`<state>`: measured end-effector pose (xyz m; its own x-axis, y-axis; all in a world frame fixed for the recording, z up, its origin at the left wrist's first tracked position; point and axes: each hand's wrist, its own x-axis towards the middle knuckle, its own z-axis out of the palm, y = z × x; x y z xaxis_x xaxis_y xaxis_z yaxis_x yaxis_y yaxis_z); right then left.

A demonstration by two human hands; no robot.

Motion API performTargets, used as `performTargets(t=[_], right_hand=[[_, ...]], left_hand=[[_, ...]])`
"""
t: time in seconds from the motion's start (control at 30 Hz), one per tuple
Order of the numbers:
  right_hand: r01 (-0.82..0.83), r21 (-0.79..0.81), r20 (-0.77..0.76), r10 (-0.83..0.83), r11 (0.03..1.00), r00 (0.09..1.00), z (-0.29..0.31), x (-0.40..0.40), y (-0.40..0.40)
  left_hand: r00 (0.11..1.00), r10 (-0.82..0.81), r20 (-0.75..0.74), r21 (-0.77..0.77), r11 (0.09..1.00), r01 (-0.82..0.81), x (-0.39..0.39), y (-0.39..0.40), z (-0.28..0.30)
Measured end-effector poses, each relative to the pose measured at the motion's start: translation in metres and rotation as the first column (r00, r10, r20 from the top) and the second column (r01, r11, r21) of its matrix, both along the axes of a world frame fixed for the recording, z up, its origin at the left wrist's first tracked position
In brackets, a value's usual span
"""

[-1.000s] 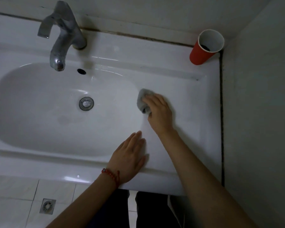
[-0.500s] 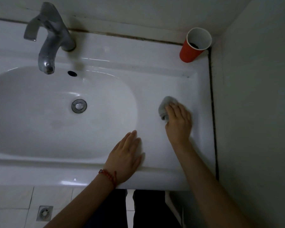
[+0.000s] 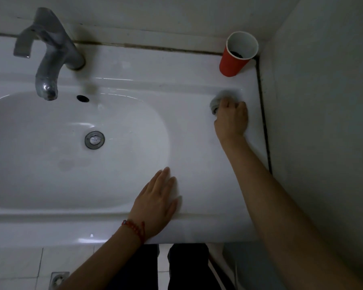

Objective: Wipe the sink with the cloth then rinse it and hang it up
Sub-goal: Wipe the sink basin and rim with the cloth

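cloth (image 3: 217, 101): you saw only a blurred grey edge; your right hand (image 3: 232, 120) covered the rest.
sink (image 3: 197, 160): its left end was cut off.
red cup (image 3: 237, 57): dark contents, too small to tell.

A plain grey wall (image 3: 327, 101) is standing at the right, and a pale back wall (image 3: 155, 15) is running behind, with a dark dirty seam (image 3: 264, 122) along the corner. Below, white floor tiles (image 3: 15, 268) are showing a small square metal floor drain (image 3: 58, 279). Dim light is falling everywhere.
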<state>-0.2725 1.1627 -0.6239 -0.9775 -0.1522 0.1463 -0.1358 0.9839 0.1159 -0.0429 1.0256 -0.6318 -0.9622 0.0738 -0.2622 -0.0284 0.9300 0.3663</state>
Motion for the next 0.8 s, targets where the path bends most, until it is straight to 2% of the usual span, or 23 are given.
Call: performTargets(t=[0.1, 0.17, 0.27, 0.37, 0.43, 0.57, 0.63, 0.8], right_hand=[[0.125, -0.085, 0.111, -0.115, 0.988, 0.987, 0.004, -0.002, -0.012], [0.189, -0.144, 0.062, -0.182, 0.971, 0.981, 0.005, -0.009, -0.017], [0.241, -0.191, 0.156, -0.213, 0.952, 0.964, 0.001, -0.015, -0.014], [0.223, -0.162, 0.118, -0.206, 0.961, 0.971, -0.001, -0.015, -0.010], [0.213, -0.207, 0.125, -0.190, 0.955, 0.974, 0.001, -0.016, -0.015], [0.190, -0.160, -0.032, -0.198, 0.969, 0.980, 0.001, -0.014, -0.023], [0.160, -0.199, 0.004, -0.162, 0.967, 0.987, -0.005, -0.009, -0.018], [0.071, -0.254, -0.015, -0.077, 0.965, 0.997, -0.007, -0.008, -0.010]], left_hand=[[1.000, 0.000, 0.011, 0.012, 1.000, -0.001, 0.000, -0.001, -0.001], [1.000, 0.001, 0.012, 0.016, 1.000, -0.001, 0.000, -0.001, -0.001], [1.000, 0.011, 0.011, 0.024, 1.000, -0.011, 0.000, -0.001, -0.001], [1.000, 0.014, 0.016, 0.038, 0.999, -0.015, -0.001, -0.001, 0.001], [1.000, 0.010, 0.015, 0.039, 0.999, -0.011, -0.001, -0.001, 0.002], [1.000, 0.008, 0.014, 0.044, 0.999, -0.008, 0.000, -0.001, 0.000], [1.000, 0.003, 0.017, 0.030, 1.000, -0.003, 0.000, -0.001, 0.000], [1.000, 0.004, 0.024, 0.024, 1.000, -0.005, 0.000, 0.000, 0.001]])
